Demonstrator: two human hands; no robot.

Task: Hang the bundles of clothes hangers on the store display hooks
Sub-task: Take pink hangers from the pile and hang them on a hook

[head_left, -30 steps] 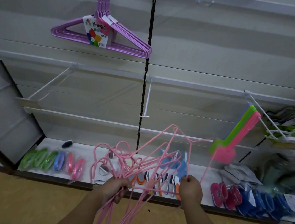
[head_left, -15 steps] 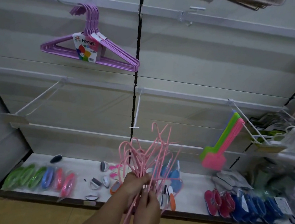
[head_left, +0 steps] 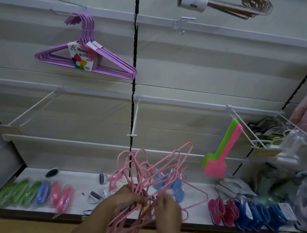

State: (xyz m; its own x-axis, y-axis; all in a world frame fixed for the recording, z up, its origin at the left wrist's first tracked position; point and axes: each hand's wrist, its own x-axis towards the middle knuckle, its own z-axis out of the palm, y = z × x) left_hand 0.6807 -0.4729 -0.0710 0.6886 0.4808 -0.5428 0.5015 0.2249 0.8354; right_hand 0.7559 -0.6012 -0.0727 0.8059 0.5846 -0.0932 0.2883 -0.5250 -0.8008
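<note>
Left hand (head_left: pixel 126 197): at 6 o'clock in the view; fingers curled round the gathered necks of the pink hanger bundle, gripping it.
Right hand (head_left: pixel 170 203): just to the 3 o'clock side of the left hand; motion-blurred, fingers bent in among the pink wires; whether they pinch a wire cannot be told.
Pink hanger bundle (head_left: pixel 147 175): loose, tangled wire hangers; hooks fan upward toward 12 o'clock above the hands, bodies trail down toward 6 o'clock between the forearms; held in front of the bottom shelf, on no hook.
Bottom shelf (head_left: pixel 200 215): white board behind the hands; bagged green, blue and pink items lie at 8 o'clock, red and blue items at 4 o'clock.
Middle display hook (head_left: pixel 135 118): white prong above the hands at centre, bare, price tab at its tip.
Pink and green flat items (head_left: pixel 221 153): hang from a wire arm at 3 o'clock, well apart from the hands.
Purple hanger bundle (head_left: pixel 86 57): at 10 o'clock; hangs on an upper hook, carrying a card printed "Hanger".
Upper display hook (head_left: pixel 187 20): at 12 o'clock, right of the black upright, bare.
Beige hanger bundle (head_left: pixel 220 2): at 1 o'clock, top edge, with a white paper sleeve; its hook is out of view.
</note>
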